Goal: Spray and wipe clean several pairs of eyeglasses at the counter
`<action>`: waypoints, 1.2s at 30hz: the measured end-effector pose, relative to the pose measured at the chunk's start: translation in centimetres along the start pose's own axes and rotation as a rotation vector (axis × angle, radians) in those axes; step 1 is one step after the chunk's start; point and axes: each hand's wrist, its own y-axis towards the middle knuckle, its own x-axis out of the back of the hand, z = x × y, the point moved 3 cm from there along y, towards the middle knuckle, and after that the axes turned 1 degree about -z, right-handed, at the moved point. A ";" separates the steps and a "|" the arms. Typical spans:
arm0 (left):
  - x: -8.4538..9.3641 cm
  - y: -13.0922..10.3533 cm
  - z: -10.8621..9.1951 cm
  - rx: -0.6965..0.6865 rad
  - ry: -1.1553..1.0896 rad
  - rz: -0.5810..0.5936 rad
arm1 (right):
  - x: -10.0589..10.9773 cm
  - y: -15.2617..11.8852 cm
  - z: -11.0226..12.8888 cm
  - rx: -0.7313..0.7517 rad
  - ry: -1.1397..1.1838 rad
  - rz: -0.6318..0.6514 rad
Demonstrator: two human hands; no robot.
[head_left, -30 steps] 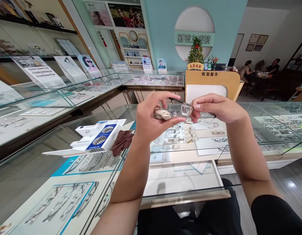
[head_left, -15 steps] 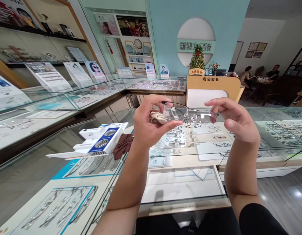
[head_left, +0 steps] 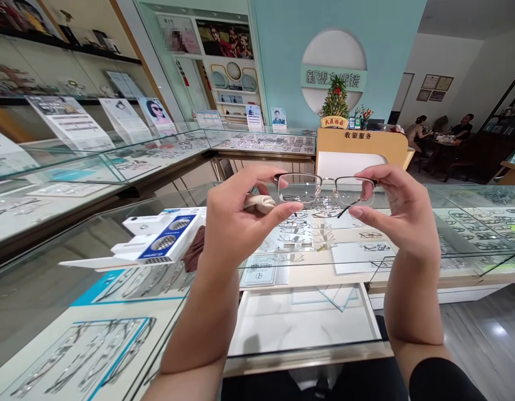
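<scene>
A pair of half-rim eyeglasses point(head_left: 328, 181) with clear lenses is held up level over the glass counter. My left hand point(head_left: 244, 214) pinches the frame's left end between thumb and fingers, and a crumpled beige cloth point(head_left: 261, 204) is tucked in the same hand. At the right end, my right hand point(head_left: 397, 206) has its fingers and thumb closed on the frame near the hinge. One dark temple arm points down and inward beside the right thumb.
An open white box point(head_left: 168, 236) and a brown cloth point(head_left: 194, 250) lie on the counter at left. Below my hands a white drawer point(head_left: 299, 328) stands open. Display cases hold many glasses. Two people sit at a table at the far right.
My right hand, apart from the eyeglasses before, has closed on their right end. The eyeglasses now face the camera more squarely. My left hand has shifted slightly left.
</scene>
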 end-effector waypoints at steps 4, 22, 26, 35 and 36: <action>0.3 0.0 -0.4 0.063 0.047 0.022 | -0.2 0.1 -0.1 -0.026 0.034 -0.039; -0.1 -0.2 0.6 0.107 0.032 -0.105 | -1.1 0.5 -1.3 -0.118 0.049 -0.093; -0.4 -0.5 0.5 0.094 0.062 -0.148 | -1.2 0.6 -2.5 -0.144 0.110 -0.055; -0.8 -0.5 0.0 0.076 0.050 -0.133 | -1.6 1.2 -5.0 -0.237 0.297 0.066; -0.8 -0.5 -0.1 0.067 0.059 -0.137 | -1.7 1.3 -5.2 -0.247 0.308 0.070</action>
